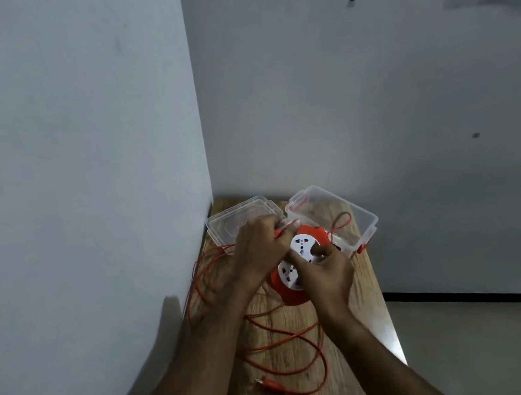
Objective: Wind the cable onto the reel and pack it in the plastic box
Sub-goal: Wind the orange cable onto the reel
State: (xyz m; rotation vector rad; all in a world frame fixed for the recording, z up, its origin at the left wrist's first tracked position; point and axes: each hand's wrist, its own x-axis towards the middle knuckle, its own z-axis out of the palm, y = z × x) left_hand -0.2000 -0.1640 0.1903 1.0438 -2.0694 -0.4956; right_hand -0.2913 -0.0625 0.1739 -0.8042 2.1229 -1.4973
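An orange cable reel [290, 294] with white socket faces is held above the wooden table [363, 283], tilted. My left hand [259, 250] grips the reel's upper left rim, where the orange cable [287, 336] meets it. My right hand [325, 271] holds the reel's lower right side, fingers on the white face. Loose cable lies in loops on the table, ending in an orange plug [270, 386] near the front. The clear plastic box [351, 218] stands open behind the reel, with its lid [239, 220] lying to the left.
The table stands in a room corner, with a wall close along its left edge and another behind it. A loop of cable [342, 223] lies in or behind the box. The floor [488, 349] lies to the right of the table.
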